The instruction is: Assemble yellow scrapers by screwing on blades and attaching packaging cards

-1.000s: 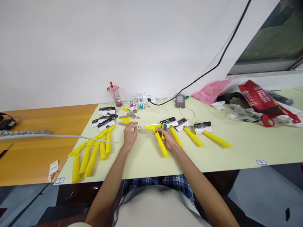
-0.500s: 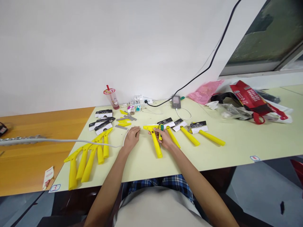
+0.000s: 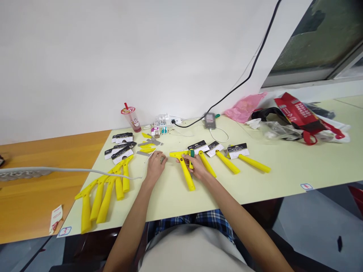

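My right hand point(image 3: 198, 166) is closed around a yellow scraper point(image 3: 185, 172), its wide head turned up and its handle slanting down. The same hand also holds a screwdriver point(image 3: 191, 154) with a green and yellow handle. Left of the scraper, my left hand point(image 3: 155, 165) is low over the table with curled fingers; a small greyish thing shows at its fingertips, too small to name. Just behind that hand lie grey metal blades point(image 3: 153, 142) and yellow blade covers point(image 3: 147, 150). Several yellow scraper handles point(image 3: 102, 200) lie in an overlapping row at the left.
Carded scrapers point(image 3: 227, 161) lie to the right, and loose black-and-white cards point(image 3: 121, 153) at the left. Along the wall stand a drink cup point(image 3: 134, 120), a power strip point(image 3: 166, 121) and a small device point(image 3: 210, 121). Bags point(image 3: 297, 117) are heaped far right. A grey cable point(image 3: 85, 170) crosses at left.
My left hand has turned slightly, and a greyish thing now shows at its fingers. My right hand keeps hold of the scraper and screwdriver. The view has shifted a little.
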The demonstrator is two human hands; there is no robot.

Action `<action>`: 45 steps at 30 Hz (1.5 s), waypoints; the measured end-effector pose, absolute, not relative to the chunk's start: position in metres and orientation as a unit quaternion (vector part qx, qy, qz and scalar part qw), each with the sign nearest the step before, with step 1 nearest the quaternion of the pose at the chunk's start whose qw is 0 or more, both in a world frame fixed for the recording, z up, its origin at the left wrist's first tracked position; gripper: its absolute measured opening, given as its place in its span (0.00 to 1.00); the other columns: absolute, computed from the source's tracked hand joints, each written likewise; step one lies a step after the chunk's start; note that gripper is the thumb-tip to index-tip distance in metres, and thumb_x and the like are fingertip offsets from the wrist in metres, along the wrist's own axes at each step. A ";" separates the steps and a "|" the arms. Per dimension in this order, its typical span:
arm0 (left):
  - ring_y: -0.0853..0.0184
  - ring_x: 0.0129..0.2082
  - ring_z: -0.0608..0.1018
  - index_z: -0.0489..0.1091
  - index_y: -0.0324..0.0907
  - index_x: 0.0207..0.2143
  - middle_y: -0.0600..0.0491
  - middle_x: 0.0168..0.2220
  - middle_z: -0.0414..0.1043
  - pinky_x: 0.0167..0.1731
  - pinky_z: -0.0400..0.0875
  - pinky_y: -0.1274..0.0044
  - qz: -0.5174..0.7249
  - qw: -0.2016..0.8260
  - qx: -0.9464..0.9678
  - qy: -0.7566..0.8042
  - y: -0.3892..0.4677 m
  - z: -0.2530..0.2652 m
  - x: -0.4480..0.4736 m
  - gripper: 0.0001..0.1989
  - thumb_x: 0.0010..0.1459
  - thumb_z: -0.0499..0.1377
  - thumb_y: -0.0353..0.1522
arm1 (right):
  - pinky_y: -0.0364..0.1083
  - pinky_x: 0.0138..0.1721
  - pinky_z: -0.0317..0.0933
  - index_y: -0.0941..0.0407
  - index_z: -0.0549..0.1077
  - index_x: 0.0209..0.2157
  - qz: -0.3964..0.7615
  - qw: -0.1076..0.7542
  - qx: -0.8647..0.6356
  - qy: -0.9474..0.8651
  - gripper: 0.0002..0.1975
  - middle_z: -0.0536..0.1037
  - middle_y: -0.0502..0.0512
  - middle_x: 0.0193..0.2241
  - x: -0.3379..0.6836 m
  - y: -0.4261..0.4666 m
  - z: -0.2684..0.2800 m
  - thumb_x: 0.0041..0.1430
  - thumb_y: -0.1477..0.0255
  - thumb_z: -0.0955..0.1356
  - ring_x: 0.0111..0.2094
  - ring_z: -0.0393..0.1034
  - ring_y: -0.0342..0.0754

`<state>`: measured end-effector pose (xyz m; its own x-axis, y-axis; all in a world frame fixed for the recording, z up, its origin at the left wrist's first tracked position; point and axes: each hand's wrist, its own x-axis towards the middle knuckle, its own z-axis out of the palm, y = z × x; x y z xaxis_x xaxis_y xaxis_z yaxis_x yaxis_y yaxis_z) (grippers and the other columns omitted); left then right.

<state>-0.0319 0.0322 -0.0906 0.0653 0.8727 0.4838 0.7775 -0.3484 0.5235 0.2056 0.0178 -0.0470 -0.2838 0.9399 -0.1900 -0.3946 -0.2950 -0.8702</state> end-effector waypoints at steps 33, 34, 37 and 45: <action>0.62 0.39 0.81 0.72 0.45 0.42 0.50 0.40 0.81 0.44 0.76 0.70 0.492 0.122 0.656 0.559 0.017 -0.073 -0.008 0.08 0.73 0.58 0.39 | 0.41 0.15 0.41 0.54 0.71 0.29 0.710 0.453 -0.373 -0.389 0.21 0.79 0.52 0.24 0.207 0.021 -0.053 0.52 0.57 0.81 0.20 0.65 0.41; 0.63 0.38 0.81 0.73 0.45 0.42 0.51 0.40 0.81 0.43 0.76 0.71 0.506 0.122 0.647 0.557 0.016 -0.071 -0.006 0.08 0.73 0.59 0.39 | 0.41 0.15 0.41 0.54 0.71 0.29 0.709 0.455 -0.371 -0.392 0.22 0.79 0.52 0.24 0.207 0.021 -0.052 0.51 0.56 0.82 0.20 0.66 0.41; 0.64 0.37 0.80 0.74 0.45 0.41 0.51 0.39 0.81 0.41 0.75 0.73 0.553 0.123 0.626 0.536 0.011 -0.064 0.000 0.09 0.72 0.61 0.40 | 0.41 0.15 0.41 0.53 0.70 0.29 0.704 0.462 -0.363 -0.400 0.24 0.78 0.51 0.22 0.207 0.021 -0.050 0.49 0.54 0.82 0.20 0.66 0.42; 0.63 0.38 0.80 0.75 0.45 0.41 0.50 0.38 0.79 0.44 0.77 0.69 0.574 0.119 0.662 0.467 0.000 -0.054 0.008 0.12 0.70 0.64 0.43 | 0.41 0.15 0.46 0.53 0.69 0.29 0.698 0.467 -0.352 -0.414 0.23 0.77 0.50 0.20 0.207 0.021 -0.053 0.48 0.57 0.82 0.19 0.65 0.42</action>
<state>0.0077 0.0003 -0.0536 -0.0953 0.7548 0.6489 0.4823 -0.5353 0.6934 0.2073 0.0208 -0.0526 -0.3154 0.9433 -0.1040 -0.3611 -0.2206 -0.9061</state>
